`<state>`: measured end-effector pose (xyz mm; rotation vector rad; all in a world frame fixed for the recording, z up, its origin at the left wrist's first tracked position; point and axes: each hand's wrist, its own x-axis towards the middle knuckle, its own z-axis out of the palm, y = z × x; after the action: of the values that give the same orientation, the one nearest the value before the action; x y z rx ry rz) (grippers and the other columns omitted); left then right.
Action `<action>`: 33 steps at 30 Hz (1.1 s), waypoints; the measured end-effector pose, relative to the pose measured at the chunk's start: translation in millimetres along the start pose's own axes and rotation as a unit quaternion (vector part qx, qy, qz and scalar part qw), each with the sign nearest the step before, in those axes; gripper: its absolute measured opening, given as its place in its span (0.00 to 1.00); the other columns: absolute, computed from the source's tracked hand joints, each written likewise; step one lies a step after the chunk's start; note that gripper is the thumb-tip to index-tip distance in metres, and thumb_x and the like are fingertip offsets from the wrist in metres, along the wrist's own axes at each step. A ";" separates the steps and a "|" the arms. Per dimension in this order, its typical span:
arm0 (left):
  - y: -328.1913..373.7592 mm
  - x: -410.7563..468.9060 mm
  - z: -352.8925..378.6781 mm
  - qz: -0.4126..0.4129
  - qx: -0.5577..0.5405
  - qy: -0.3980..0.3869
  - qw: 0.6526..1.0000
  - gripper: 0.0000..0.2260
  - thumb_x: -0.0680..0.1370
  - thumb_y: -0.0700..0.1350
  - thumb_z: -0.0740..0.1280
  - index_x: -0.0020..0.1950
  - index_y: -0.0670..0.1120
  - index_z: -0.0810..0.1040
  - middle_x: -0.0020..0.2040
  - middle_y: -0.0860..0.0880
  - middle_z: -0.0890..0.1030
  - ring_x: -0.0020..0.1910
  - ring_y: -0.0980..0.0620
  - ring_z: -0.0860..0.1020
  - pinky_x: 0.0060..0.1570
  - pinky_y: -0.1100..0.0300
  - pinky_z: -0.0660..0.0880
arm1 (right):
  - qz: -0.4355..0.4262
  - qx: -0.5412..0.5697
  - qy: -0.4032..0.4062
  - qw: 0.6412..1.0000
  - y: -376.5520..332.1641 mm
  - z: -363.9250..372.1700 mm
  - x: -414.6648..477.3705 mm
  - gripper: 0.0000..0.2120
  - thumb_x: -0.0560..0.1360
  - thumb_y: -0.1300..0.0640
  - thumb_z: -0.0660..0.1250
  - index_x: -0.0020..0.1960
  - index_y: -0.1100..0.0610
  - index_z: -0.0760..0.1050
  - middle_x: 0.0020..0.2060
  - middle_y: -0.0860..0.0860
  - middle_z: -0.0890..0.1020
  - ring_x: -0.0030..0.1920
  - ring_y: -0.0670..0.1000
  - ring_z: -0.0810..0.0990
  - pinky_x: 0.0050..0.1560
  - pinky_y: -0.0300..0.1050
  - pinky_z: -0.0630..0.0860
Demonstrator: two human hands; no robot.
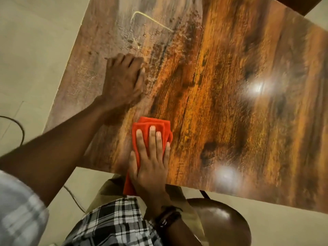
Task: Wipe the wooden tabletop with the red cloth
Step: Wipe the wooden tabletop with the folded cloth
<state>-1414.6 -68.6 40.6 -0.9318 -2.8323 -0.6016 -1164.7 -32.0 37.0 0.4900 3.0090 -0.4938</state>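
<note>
The wooden tabletop (230, 103) fills most of the view, glossy with streaked orange-brown grain. A folded red cloth (150, 126) lies at its near edge, one end hanging over the edge. My right hand (150, 164) presses flat on the cloth, fingers spread across it. My left hand (124, 77) rests palm down on the bare wood farther left, fingers together, holding nothing. The left part of the tabletop looks dull and pale; the right part shines with two light reflections.
A dark wooden chair seat (221, 221) sits just below the table's near edge at the right. A thin cable (74, 196) runs over the pale tiled floor (26, 59) at the left. Another dark piece of furniture (301, 4) shows at the top right corner.
</note>
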 end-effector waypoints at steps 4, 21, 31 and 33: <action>-15.9 58.2 3.8 0.012 -0.008 -0.012 1.000 0.20 0.80 0.48 0.57 0.68 0.39 0.71 0.65 0.37 0.74 0.64 0.37 0.71 0.60 0.44 0.65 | 0.020 -0.001 0.015 1.000 14.5 -4.6 31.9 0.28 0.82 0.43 0.51 0.81 0.47 0.55 0.81 0.52 0.53 0.82 0.53 0.48 0.79 0.59 0.47; -27.2 95.4 33.1 -0.058 0.007 -0.043 0.997 0.26 0.82 0.53 0.51 0.79 0.44 0.61 0.79 0.44 0.62 0.79 0.44 0.57 0.77 0.42 0.51 | 0.072 0.017 0.025 0.997 104.9 -79.6 470.3 0.28 0.84 0.44 0.49 0.82 0.47 0.48 0.82 0.53 0.46 0.81 0.54 0.43 0.79 0.58 0.38; -29.2 90.9 34.6 -0.068 0.008 -0.039 0.997 0.26 0.83 0.53 0.51 0.79 0.43 0.62 0.79 0.44 0.63 0.80 0.46 0.56 0.78 0.43 0.49 | 0.074 0.019 0.014 0.997 140.3 -106.5 537.0 0.28 0.84 0.43 0.48 0.82 0.47 0.48 0.82 0.53 0.45 0.81 0.54 0.42 0.78 0.58 0.39; -28.2 92.7 35.4 -0.070 0.009 -0.042 0.997 0.26 0.83 0.53 0.50 0.79 0.43 0.61 0.79 0.44 0.62 0.80 0.45 0.56 0.78 0.42 0.49 | 0.126 0.028 0.024 0.991 160.4 -112.4 533.0 0.28 0.84 0.43 0.47 0.82 0.46 0.47 0.82 0.53 0.44 0.81 0.55 0.42 0.79 0.60 0.39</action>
<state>-1505.1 -24.3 18.4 -0.7776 -2.9926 -0.5640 -1619.4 308.3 40.3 0.8824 2.9247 -0.5538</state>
